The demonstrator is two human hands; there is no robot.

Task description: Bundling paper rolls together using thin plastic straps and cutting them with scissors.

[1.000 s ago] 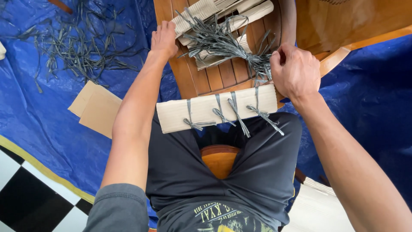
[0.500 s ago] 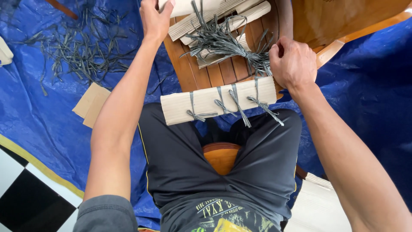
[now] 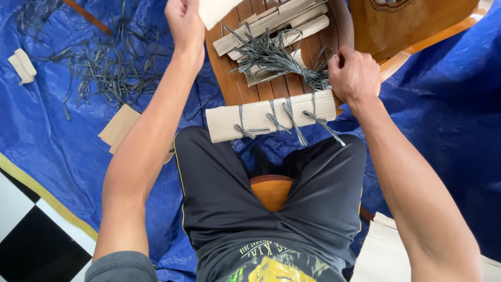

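Observation:
My left hand (image 3: 183, 20) is raised at the top of the view, closed on a pale cardboard piece (image 3: 216, 9). My right hand (image 3: 354, 74) rests at the right end of a flat cardboard strip (image 3: 255, 112) lying across my lap, fingers curled by a bundle of grey-green straps (image 3: 276, 57). Several strap knots are tied around the strip. More cardboard pieces (image 3: 282, 21) lie stacked under the bundle on a round wooden slatted table (image 3: 229, 78).
A blue tarp (image 3: 443, 104) covers the floor. Loose grey straps (image 3: 104, 68) are scattered at upper left, with a small cardboard scrap (image 3: 22, 65) and a flat cardboard piece (image 3: 119, 128). A wooden chair part (image 3: 402, 21) stands at upper right; checkered floor (image 3: 31, 230) lower left.
My left hand has reached up from the table's stack and now lifts a cardboard piece. My right hand stays by the strip's right end.

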